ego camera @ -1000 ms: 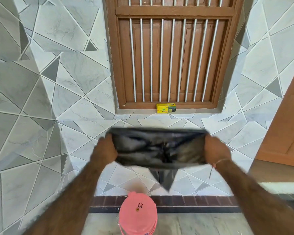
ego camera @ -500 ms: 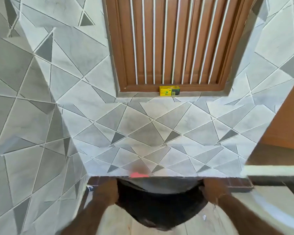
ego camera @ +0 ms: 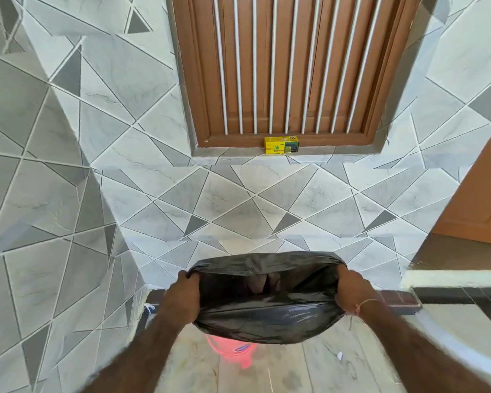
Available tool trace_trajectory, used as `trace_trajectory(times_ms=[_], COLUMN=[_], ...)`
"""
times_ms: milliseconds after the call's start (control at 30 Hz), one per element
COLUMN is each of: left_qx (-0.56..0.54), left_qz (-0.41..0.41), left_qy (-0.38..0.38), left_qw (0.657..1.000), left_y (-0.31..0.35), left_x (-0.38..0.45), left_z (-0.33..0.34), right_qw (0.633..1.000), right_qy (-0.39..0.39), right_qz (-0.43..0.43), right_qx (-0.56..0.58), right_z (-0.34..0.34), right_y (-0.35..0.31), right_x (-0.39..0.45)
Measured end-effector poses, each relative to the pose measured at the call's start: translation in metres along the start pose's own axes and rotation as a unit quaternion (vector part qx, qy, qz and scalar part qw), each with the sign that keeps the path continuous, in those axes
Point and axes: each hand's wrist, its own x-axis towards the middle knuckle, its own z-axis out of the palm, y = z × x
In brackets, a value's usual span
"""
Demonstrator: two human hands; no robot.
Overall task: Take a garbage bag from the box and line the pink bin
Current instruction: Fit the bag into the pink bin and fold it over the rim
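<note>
Two hands (ego camera: 182, 300) stretch glossy black bag (ego camera: 267, 313) open.

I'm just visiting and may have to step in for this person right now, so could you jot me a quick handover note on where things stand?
Left hand: gripping the left edge of the black garbage bag.
Right hand: gripping the right edge, so the bag's mouth is stretched open between both hands.
Pink bin: on the floor directly below the bag, mostly hidden by it.
Yellow bag box: on the window ledge ahead.
Done: bag taken out and opened.
Left: lower the bag into the bin, push it down and fold the rim over the edge.
</note>
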Motion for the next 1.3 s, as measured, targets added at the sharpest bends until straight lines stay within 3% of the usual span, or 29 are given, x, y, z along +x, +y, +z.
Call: trace_trajectory(times_ms=[167,267,367,467,633,800,1000,1133,1300], left_qx=[0.067,0.017,-0.034,-0.098,-0.104,-0.062,0.065,0.002,-0.071], left_qz=[0.022,0.003,0.017,-0.013,-0.117,-0.159,-0.173,-0.213,-0.198], left_qy=[0.063,0.052,0.088,0.096,0.162,0.15,0.066,0.057,0.037], left_qw=[0.996,0.999,0.995,0.99,0.974,0.974,0.981,0.975,0.977], left_y=[0.008,0.012,0.01,0.009,0.021,0.02,0.005,-0.013,-0.052], left_x=[-0.009,-0.026,-0.026,-0.022,-0.033,-0.045,-0.053,-0.049,-0.007], left_z=[0.004,0.015,0.035,0.05,0.051,0.057,0.079,0.085,0.066], right_qw=[0.999,0.999,0.998,0.999,0.992,0.998,0.999,0.987,0.98], right_qy=[0.027,-0.003,0.009,0.024,0.041,0.033,0.011,-0.009,-0.009], right_qz=[-0.019,-0.022,-0.029,-0.031,0.02,0.03,-0.03,-0.121,-0.157], right_qx=[0.006,-0.05,-0.05,-0.006,0.116,0.037,-0.038,-0.105,-0.125], right_z=[0.001,0.019,0.033,0.038,0.052,0.058,0.074,0.081,0.085], right_y=[-0.002,0.002,0.007,0.008,0.011,0.025,0.03,0.008,-0.045], right_x=[-0.008,-0.014,-0.014,-0.01,-0.001,0.006,0.009,0.014,0.034])
